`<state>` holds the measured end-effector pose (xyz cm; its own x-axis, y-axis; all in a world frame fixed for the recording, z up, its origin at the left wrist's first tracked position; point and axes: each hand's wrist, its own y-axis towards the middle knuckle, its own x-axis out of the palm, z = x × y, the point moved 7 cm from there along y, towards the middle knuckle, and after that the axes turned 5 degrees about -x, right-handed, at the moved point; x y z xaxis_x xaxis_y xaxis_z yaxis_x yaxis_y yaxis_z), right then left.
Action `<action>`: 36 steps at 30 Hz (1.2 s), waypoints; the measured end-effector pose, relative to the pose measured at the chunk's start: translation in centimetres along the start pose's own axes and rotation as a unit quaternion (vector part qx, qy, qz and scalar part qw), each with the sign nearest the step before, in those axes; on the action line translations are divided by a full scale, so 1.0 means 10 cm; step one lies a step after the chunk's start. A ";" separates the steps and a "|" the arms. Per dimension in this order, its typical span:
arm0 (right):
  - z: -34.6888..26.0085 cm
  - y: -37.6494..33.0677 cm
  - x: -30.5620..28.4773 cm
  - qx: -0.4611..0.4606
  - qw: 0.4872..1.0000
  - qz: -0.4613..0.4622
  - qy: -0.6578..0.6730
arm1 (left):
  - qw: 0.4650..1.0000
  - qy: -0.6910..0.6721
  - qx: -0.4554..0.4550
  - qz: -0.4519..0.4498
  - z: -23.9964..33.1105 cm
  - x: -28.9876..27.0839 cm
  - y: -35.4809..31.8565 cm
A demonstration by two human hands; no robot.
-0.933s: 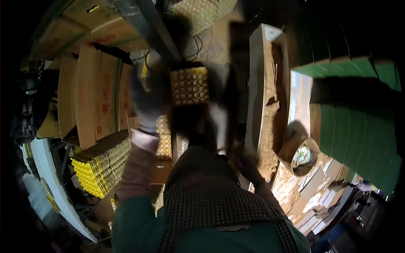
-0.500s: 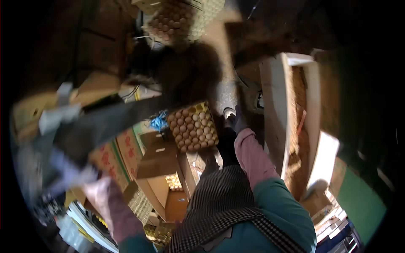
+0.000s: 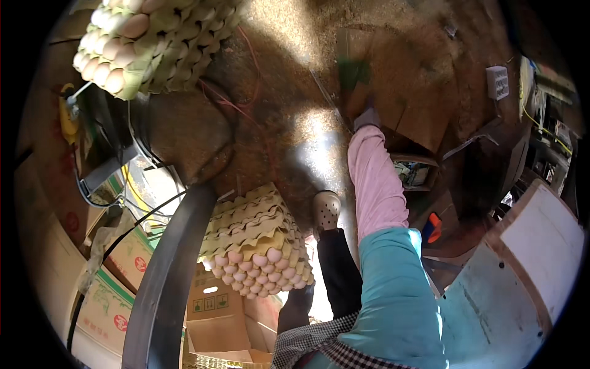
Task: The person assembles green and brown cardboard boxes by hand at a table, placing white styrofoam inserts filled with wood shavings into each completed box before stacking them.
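My right hand (image 3: 367, 118), in a greyish covering below a pink sleeve, reaches forward over the floor near a flat brown cardboard piece (image 3: 424, 117). Its fingers are too dark and small to read, and I cannot tell if it touches anything. My left hand is out of view. Left of my legs stands a stack of egg trays (image 3: 246, 215), with brown eggs (image 3: 258, 270) showing along its near part. A second stack of egg trays (image 3: 190, 49), also with eggs, is at the far left.
A dark curved metal bar (image 3: 166, 270) rises beside the near stack. Cardboard cartons (image 3: 104, 313) and an open carton (image 3: 215, 332) lie at the left. Loose cables (image 3: 236, 104) cross the floor. A pale blue panel (image 3: 498, 301) and an orange-and-blue tool (image 3: 434, 227) are at the right.
The view has swung and shifted forward. My left hand, blurred at the left before, has gone out of view. My right arm now stretches farther forward. The far egg stack appears larger.
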<state>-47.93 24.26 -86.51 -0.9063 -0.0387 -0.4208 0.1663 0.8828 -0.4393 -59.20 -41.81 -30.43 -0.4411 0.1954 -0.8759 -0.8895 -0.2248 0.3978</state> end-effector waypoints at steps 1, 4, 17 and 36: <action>-0.05 0.00 0.02 -0.037 0.999 -0.001 0.002 | 1.000 0.002 -0.004 -0.004 0.00 0.04 0.01; -0.13 -0.15 -0.02 -0.109 0.990 0.002 0.087 | 1.000 0.007 -0.004 -0.005 0.02 0.10 0.06; -0.16 -0.01 0.48 0.233 0.821 -0.279 0.441 | 1.000 -0.008 -0.001 -0.002 0.05 0.26 0.24; -1.18 -2.12 -1.40 -0.139 0.948 0.049 -0.282 | 0.990 -0.087 0.024 0.110 -0.01 -0.41 0.53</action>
<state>-43.34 11.65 -61.95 -0.5264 -0.1246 -0.8411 0.0591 0.9815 -0.1823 -62.11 -43.84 -24.79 -0.6351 0.3089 -0.7080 -0.7723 -0.2357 0.5899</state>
